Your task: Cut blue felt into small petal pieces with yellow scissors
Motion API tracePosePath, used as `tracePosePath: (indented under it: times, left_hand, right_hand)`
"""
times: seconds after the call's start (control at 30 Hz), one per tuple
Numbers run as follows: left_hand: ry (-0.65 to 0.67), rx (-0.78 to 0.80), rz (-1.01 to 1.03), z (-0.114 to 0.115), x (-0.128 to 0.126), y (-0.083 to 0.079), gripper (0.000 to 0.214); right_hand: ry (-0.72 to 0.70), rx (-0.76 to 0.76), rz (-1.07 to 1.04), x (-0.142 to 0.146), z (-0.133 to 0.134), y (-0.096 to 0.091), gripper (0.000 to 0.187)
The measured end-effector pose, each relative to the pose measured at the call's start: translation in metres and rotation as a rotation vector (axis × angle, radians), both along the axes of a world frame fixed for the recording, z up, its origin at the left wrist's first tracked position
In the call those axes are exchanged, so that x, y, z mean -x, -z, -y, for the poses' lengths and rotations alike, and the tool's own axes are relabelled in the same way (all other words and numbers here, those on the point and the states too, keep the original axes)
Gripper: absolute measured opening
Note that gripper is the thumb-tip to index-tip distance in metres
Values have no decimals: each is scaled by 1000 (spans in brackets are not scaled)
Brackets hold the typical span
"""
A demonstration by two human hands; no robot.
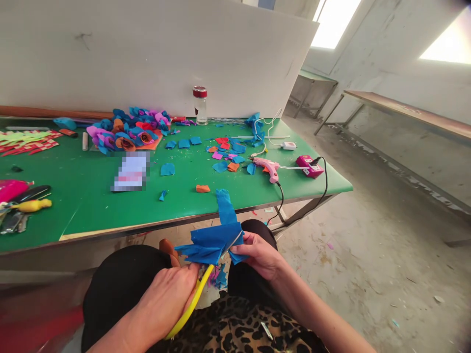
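My left hand [167,294] is closed around yellow-handled scissors [191,304] whose blades reach into a folded wad of blue crepe paper [211,242]. My right hand [259,255] pinches the right side of that blue paper, holding it above my lap. A strip of the same paper sticks up toward the edge of the green table [91,196]. Blue and purple offcuts [219,277] lie between my knees.
On the table sit a pile of paper flowers [127,130], scattered blue, red and orange scraps [226,152], a pink glue gun [268,169] with its cord, a pink box [310,165], a red-capped jar [200,105] and tools [25,203] at the left. Bare concrete floor lies to the right.
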State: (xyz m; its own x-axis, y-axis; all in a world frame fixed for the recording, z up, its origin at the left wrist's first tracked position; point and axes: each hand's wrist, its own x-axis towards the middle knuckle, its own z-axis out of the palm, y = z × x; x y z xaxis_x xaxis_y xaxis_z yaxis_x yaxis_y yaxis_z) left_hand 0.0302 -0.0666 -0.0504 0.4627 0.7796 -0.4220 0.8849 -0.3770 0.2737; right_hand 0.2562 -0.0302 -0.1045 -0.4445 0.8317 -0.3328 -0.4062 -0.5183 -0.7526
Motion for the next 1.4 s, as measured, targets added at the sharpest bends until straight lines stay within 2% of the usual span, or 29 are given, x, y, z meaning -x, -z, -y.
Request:
tracePosePath:
  times: [0.6, 1.13, 1.4]
  left_hand:
    - [45, 8, -13, 0, -1, 4, 21]
    - [58, 10, -55, -5, 2, 0, 26]
    - [62, 46, -49, -6, 0, -2, 26]
  right_hand:
    - [16, 46, 12, -2, 0, 3, 35]
    - [-12, 71, -9, -6, 1, 9, 30]
    - [-7, 68, -3, -6, 0, 4, 31]
